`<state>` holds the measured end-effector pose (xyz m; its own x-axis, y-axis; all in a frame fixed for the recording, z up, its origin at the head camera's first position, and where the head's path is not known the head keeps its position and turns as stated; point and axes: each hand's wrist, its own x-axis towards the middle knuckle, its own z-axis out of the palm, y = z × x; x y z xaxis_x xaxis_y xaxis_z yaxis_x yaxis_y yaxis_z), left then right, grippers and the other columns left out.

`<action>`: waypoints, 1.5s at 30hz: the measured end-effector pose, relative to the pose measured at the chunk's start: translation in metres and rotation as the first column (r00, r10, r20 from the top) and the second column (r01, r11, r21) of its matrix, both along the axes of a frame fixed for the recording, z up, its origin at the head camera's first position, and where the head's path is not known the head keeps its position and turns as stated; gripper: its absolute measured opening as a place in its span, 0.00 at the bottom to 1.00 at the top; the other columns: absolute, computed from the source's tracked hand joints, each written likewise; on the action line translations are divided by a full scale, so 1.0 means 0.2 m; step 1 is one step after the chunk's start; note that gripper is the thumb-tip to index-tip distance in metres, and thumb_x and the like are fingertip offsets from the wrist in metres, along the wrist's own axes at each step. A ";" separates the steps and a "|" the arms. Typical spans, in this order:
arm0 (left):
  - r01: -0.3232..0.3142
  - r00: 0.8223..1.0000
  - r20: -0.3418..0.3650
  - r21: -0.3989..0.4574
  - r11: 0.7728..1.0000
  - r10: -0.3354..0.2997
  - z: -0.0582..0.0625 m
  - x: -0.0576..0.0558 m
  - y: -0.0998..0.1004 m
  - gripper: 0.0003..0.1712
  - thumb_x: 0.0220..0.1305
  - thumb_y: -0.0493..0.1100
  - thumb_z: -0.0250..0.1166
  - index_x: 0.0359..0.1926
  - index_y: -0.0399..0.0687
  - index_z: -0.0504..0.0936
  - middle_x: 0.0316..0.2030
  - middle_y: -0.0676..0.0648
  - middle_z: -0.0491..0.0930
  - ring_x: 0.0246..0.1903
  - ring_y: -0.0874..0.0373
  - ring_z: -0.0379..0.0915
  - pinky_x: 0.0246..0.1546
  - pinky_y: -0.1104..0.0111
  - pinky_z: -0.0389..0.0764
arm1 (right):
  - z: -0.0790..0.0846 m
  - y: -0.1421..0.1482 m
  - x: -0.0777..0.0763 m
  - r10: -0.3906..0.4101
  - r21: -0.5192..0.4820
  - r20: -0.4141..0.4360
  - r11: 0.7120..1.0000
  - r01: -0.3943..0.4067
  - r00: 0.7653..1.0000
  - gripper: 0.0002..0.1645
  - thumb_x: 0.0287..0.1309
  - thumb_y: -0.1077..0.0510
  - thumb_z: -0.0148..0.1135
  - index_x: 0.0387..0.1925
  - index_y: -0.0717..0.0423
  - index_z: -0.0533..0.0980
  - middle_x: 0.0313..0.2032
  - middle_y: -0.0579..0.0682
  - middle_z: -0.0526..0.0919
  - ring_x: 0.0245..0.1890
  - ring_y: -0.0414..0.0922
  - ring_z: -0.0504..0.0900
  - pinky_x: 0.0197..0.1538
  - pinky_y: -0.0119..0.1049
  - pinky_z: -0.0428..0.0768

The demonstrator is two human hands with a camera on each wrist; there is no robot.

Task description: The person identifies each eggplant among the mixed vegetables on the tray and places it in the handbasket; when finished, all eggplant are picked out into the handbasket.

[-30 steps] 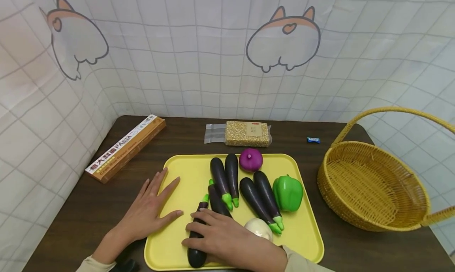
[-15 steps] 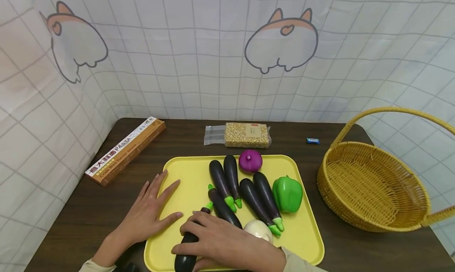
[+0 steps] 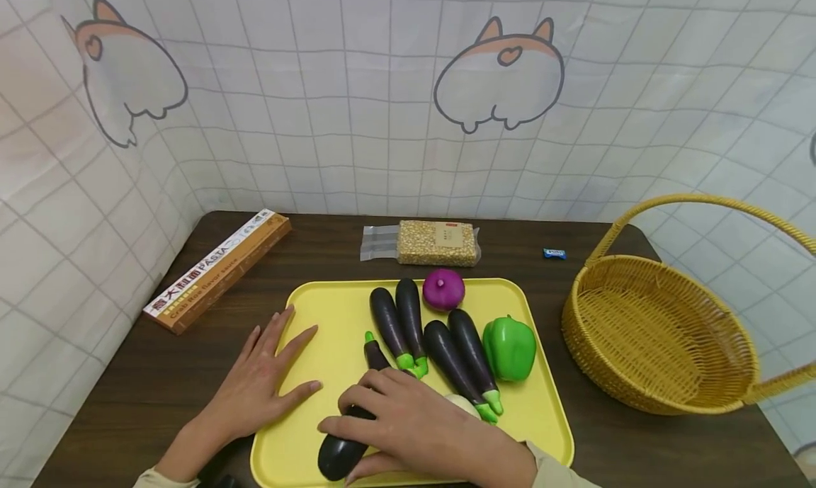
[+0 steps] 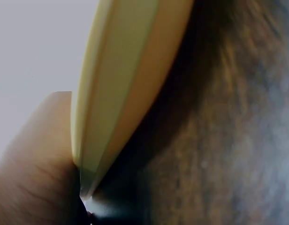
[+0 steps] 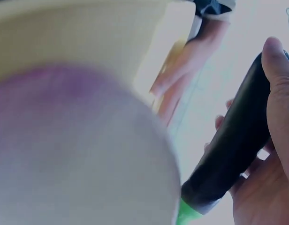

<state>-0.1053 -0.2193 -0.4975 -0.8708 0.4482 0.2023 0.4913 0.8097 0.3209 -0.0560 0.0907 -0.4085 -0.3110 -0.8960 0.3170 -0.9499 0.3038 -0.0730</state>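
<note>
My right hand (image 3: 421,421) grips a dark eggplant (image 3: 341,456) over the near left part of the yellow tray (image 3: 319,321). In the right wrist view the thumb lies along this eggplant (image 5: 233,136), the fingers come round its far side, and a green stem end shows below. Another eggplant (image 3: 376,357) is partly hidden under the right hand. Beside the wrist, a white round vegetable (image 3: 462,404) is mostly covered; it looms large and blurred in the right wrist view. My left hand (image 3: 261,382) rests on the tray's left rim, fingers spread.
Several more eggplants (image 3: 449,360), a purple onion (image 3: 443,290) and a green bell pepper (image 3: 510,348) lie on the tray. Behind it is a bag of grain (image 3: 436,244). A pasta box (image 3: 219,272) lies left, a wicker basket (image 3: 656,339) and small blue packet (image 3: 554,253) right.
The right hand's fingers went from lying over the eggplant to gripping it, and the eggplant shifted and turned. The neighbouring eggplant turned too. The left hand stays at the rim.
</note>
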 end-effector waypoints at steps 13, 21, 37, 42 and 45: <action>0.029 0.998 -0.047 0.003 1.000 -0.029 0.00 -0.01 -0.03 0.47 0.69 0.69 0.67 0.82 0.59 0.65 0.83 0.37 0.43 0.79 0.31 0.42 0.75 0.37 0.44 | 0.06 0.40 -0.10 -0.184 -0.148 -0.031 0.973 0.177 0.982 0.35 0.68 0.33 0.66 0.68 0.43 0.76 0.47 0.42 0.79 0.44 0.42 0.76 0.47 0.38 0.80; 0.025 0.998 -0.060 0.012 1.000 -0.024 0.00 0.00 -0.02 0.50 0.68 0.69 0.67 0.82 0.54 0.64 0.83 0.37 0.44 0.79 0.31 0.43 0.76 0.38 0.44 | 0.15 0.69 -0.17 -0.347 -0.138 -0.039 0.931 0.338 0.937 0.37 0.74 0.28 0.52 0.69 0.46 0.76 0.49 0.44 0.79 0.43 0.43 0.79 0.44 0.44 0.82; 0.007 0.999 -0.041 0.026 1.000 -0.006 -0.01 0.02 -0.01 0.51 0.69 0.68 0.68 0.83 0.51 0.62 0.83 0.36 0.44 0.79 0.30 0.43 0.76 0.39 0.43 | 0.32 1.17 -0.34 -0.553 -0.099 -0.081 0.832 0.545 0.829 0.33 0.68 0.41 0.71 0.66 0.53 0.75 0.46 0.49 0.80 0.39 0.48 0.82 0.39 0.49 0.83; 0.010 0.999 -0.039 0.026 1.000 -0.009 -0.01 0.02 0.00 0.51 0.69 0.68 0.68 0.83 0.51 0.62 0.83 0.37 0.43 0.79 0.31 0.42 0.76 0.39 0.42 | 0.31 1.33 -0.37 -0.668 -0.051 -0.024 0.744 0.666 0.744 0.33 0.62 0.50 0.78 0.63 0.54 0.74 0.46 0.52 0.81 0.38 0.49 0.81 0.36 0.51 0.82; 0.011 0.999 -0.040 0.022 1.000 -0.011 -0.01 0.01 0.00 0.51 0.69 0.68 0.67 0.83 0.51 0.62 0.83 0.37 0.43 0.79 0.31 0.42 0.76 0.39 0.43 | 0.29 1.42 -0.39 -0.735 -0.012 0.027 0.677 0.736 0.677 0.29 0.68 0.48 0.73 0.63 0.57 0.73 0.48 0.56 0.80 0.39 0.52 0.80 0.34 0.53 0.81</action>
